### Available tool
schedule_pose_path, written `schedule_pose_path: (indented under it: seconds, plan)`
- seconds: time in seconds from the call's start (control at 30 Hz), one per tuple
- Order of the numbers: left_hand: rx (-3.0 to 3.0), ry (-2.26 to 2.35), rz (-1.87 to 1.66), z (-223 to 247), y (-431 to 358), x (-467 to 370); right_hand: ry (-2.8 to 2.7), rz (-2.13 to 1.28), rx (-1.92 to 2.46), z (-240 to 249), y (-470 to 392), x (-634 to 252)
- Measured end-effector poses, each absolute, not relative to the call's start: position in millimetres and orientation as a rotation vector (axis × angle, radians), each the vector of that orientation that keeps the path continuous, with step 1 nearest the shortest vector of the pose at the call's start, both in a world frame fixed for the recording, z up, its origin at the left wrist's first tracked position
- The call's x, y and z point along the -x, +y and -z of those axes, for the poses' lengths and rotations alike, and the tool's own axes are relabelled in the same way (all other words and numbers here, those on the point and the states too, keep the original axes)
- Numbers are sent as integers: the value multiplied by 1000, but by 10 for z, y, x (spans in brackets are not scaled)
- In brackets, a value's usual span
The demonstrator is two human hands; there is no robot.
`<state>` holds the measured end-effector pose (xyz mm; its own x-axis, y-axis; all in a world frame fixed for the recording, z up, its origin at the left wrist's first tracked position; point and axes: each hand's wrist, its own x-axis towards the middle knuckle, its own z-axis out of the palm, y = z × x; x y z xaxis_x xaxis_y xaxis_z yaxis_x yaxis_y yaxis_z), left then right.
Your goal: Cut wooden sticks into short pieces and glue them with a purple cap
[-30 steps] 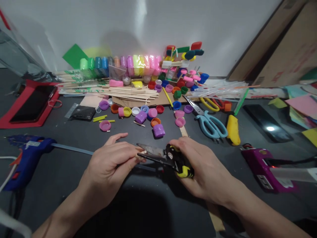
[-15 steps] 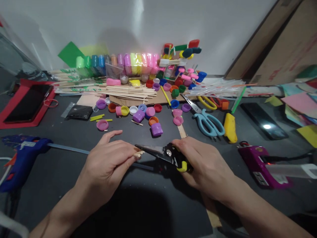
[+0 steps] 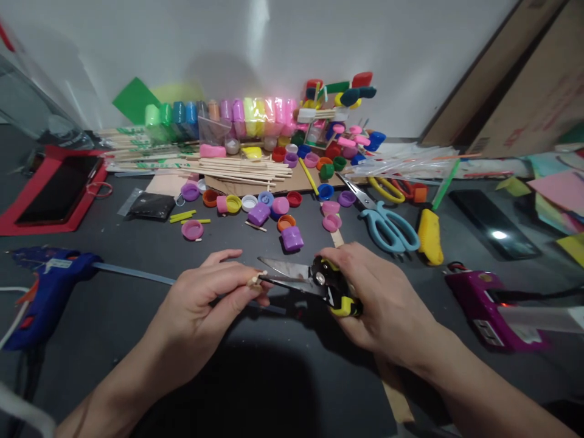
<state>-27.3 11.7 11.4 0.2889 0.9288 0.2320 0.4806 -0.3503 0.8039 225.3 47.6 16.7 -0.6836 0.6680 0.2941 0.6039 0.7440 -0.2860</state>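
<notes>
Between thumb and fingers, my left hand (image 3: 205,304) pinches a small bundle of short wooden sticks (image 3: 256,280), mostly hidden by the fingers. My right hand (image 3: 383,298) is closed around the black and yellow handles of a pair of shears (image 3: 319,280). The shears' blades are parted and point left, the lower one reaching the stick ends at my left fingertips. A purple bottle cap (image 3: 291,239) lies just beyond the blades.
A blue glue gun (image 3: 55,274) lies at left with a long glue stick. Colourful caps, wooden sticks (image 3: 246,170) and clay tubs stand behind. Blue scissors (image 3: 387,225), a yellow cutter (image 3: 430,237), a phone (image 3: 493,222) and a purple device (image 3: 493,310) are at right.
The shears' blades have opened wider. My left fingers have shifted around the sticks, whose ends now point more upward. The whole view has moved slightly.
</notes>
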Motion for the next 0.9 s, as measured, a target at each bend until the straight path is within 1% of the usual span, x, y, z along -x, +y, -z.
schedule_pose_path:
  seconds: [0.23,0.53,0.73,0.9]
  plan:
    - [-1940,1222,-867,-164,136,257,-2573,-201,975,-170,473,-2249]
    - [-2038,1193,-869,-165,135,256,-2580,-184,932,-170,476,-2266]
    - [-1903,1217,-838,-174,99,230,-2617,-75,967,-176,464,-2282]
    - [-1767,1229,-885,-173,75,204,-2610,-91,963,-186,464,-2282]
